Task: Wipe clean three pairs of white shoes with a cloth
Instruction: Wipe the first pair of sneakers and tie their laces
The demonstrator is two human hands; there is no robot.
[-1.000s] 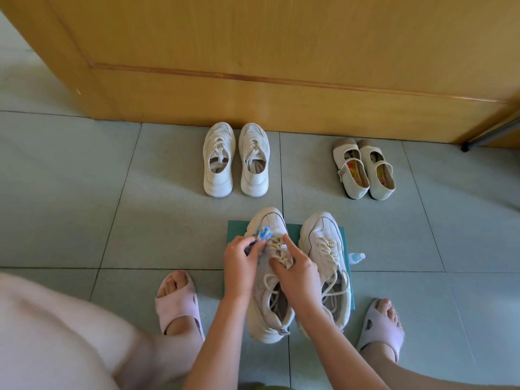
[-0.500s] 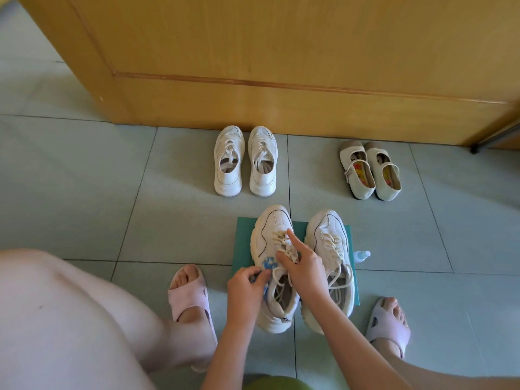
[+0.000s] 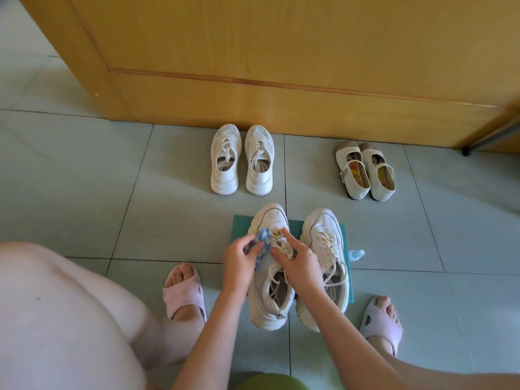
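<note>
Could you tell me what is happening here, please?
A crouching person is wiping shoes. The left hand pinches a blue-and-white cloth against the laces of the left chunky sneaker, while the right hand holds that sneaker steady. The pair stands on a green mat. White lace-up sneakers and cream strap shoes wait by the wooden door; a small bottle sits beside the mat.
</note>
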